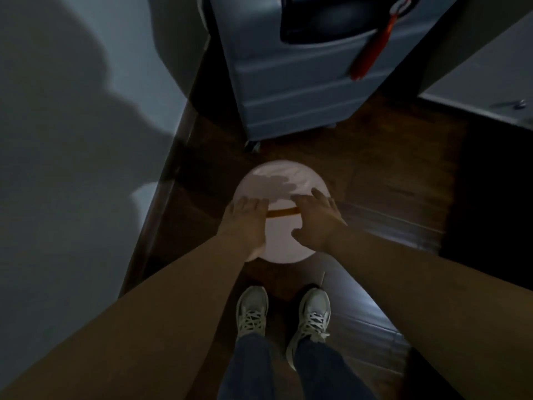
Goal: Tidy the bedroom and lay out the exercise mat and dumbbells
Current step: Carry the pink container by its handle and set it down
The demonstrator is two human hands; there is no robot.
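Note:
A pale pink rolled mat stands on end on the dark wooden floor just ahead of my feet, so I see its round top. An orange strap runs across it. My left hand lies over the roll's left rim with its fingers wrapped onto the top beside the strap. My right hand rests on the right side of the top, fingers spread and thumb held apart. No dumbbells are in view.
A grey hard-shell suitcase with a red tag stands on the floor right behind the roll. A pale wall runs along the left. A light ledge sits at the upper right. My two sneakers stand close below the roll.

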